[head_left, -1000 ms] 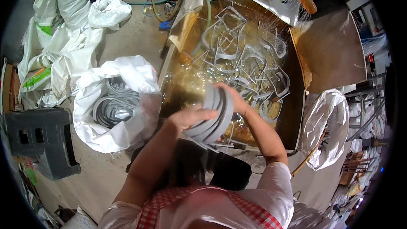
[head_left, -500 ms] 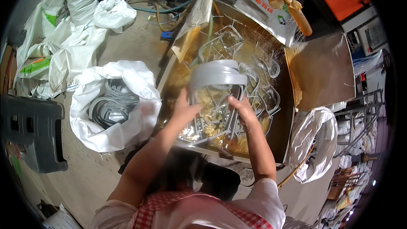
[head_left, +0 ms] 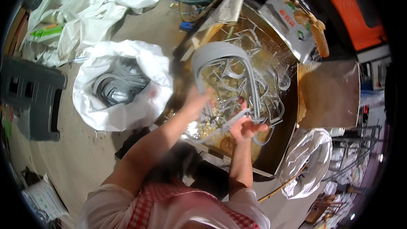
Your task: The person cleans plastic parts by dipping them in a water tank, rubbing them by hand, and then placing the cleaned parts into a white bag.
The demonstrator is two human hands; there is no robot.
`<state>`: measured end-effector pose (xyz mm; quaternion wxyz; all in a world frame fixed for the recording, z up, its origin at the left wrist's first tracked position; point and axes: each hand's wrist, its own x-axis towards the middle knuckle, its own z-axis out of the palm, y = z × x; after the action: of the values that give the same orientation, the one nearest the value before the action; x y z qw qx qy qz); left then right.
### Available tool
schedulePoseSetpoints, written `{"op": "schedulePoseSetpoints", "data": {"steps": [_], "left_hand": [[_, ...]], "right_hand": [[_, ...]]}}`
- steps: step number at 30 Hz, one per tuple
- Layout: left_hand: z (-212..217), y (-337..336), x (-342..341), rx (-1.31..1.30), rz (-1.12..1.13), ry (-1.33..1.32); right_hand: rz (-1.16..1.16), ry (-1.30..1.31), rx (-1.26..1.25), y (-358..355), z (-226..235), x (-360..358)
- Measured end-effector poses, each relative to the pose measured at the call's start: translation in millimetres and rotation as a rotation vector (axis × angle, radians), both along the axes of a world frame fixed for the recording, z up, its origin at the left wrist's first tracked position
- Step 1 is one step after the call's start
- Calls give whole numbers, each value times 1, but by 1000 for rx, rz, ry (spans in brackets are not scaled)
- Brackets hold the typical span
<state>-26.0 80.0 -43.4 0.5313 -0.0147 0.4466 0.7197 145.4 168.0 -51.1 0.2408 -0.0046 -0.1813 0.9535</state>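
Note:
My left hand (head_left: 198, 104) and my right hand (head_left: 246, 125) each grip one leg of a stack of grey U-shaped plastic pieces (head_left: 224, 59), held with the bend pointing away from me. The stack hangs over a large metal tank (head_left: 292, 118) of yellowish liquid in which several similar grey pieces (head_left: 275, 106) lie. To my left stands an open white sack (head_left: 121, 89) filled with more grey U-shaped pieces.
A dark grey plastic crate (head_left: 34, 97) stands on the concrete floor at far left. White sacks (head_left: 93, 0) are heaped at the upper left. A clear plastic bag (head_left: 311, 161) sits right of the tank, with metal racks (head_left: 352, 157) beyond it.
The stack of grey pieces has been swung up from a low, sideways hold near my body to an extended hold over the tank, bend pointing away.

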Motion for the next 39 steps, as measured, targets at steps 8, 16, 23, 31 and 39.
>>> {"op": "schedulePoseSetpoints", "data": {"steps": [8,16,23,31,39], "left_hand": [[9,10,22,83,134,106],[10,0,-18,88,252,634],[65,-48,-59,-45,251,534],[66,-193,-197,-12,123,921],[56,-199,-268,-489,-592,1606]], "right_hand": [[-60,141,14,-21,20,6],[72,-1197,1969,22,-3,51],[-27,-1263,1865,7,-77,42],[6,-1184,928,-120,-21,-162],[118,-911,577,-121,31,-167]]}}
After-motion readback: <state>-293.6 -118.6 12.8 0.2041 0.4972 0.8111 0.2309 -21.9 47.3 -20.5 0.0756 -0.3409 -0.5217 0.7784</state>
